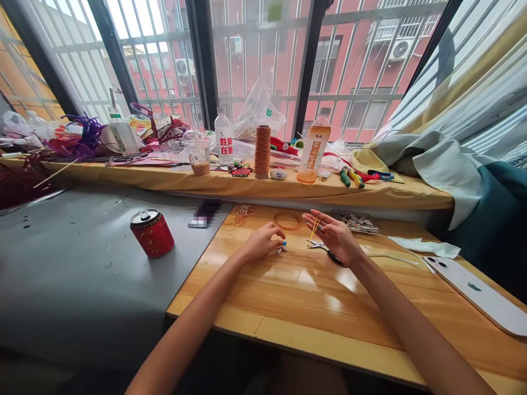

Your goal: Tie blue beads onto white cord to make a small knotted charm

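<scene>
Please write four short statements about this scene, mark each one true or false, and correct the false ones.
1. The right hand holds thin yellow strands. True.
2. The red cylindrical metal can stands on the glossy wooden table. False: it stands on the smooth grey surface.
3. The flat white rectangular phone lies on the wooden table. True.
4. The left hand grips the black-handled metal scissors. False: they lie near the right hand.

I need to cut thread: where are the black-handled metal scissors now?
In the head view, the scissors lie just right of centre on the glossy brown wooden table, partly hidden by the right hand.
</scene>
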`<state>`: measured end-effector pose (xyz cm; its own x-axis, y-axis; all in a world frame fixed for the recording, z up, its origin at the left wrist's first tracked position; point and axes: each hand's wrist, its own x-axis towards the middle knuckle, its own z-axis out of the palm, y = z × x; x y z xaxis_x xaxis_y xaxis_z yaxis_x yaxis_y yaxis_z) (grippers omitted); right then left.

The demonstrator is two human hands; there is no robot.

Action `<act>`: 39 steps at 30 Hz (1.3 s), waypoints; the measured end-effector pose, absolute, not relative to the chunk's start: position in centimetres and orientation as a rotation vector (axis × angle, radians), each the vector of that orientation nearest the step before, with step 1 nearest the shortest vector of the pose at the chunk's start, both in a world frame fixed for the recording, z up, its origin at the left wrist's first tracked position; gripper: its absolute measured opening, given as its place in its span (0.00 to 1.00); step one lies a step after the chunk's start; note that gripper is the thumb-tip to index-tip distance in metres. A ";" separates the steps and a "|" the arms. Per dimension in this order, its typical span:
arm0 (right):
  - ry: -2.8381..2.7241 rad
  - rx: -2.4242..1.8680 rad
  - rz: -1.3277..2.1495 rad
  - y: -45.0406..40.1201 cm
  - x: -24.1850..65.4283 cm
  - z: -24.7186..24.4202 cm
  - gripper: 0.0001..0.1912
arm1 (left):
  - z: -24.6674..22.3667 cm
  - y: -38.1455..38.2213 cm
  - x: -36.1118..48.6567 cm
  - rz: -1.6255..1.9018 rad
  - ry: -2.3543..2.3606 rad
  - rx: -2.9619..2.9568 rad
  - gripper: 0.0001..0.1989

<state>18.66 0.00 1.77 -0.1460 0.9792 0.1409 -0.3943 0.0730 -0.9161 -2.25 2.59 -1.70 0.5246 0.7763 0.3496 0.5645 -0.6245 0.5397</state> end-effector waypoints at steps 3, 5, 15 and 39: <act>-1.025 -0.724 1.402 0.1 17.9 0.7 0.16 | -2.0 2.2 -1.9 0.683 1.024 2.524 0.09; -1.009 -0.728 1.420 0.2 17.2 0.0 0.13 | -2.0 1.9 -1.7 0.616 0.998 2.575 0.12; -1.284 -1.075 1.219 -0.3 16.0 -1.6 0.19 | -1.2 1.4 -1.9 0.589 1.044 2.605 0.09; -1.613 -1.190 1.005 -0.5 15.1 -2.8 0.06 | -2.6 2.3 -1.7 0.699 0.866 2.492 0.12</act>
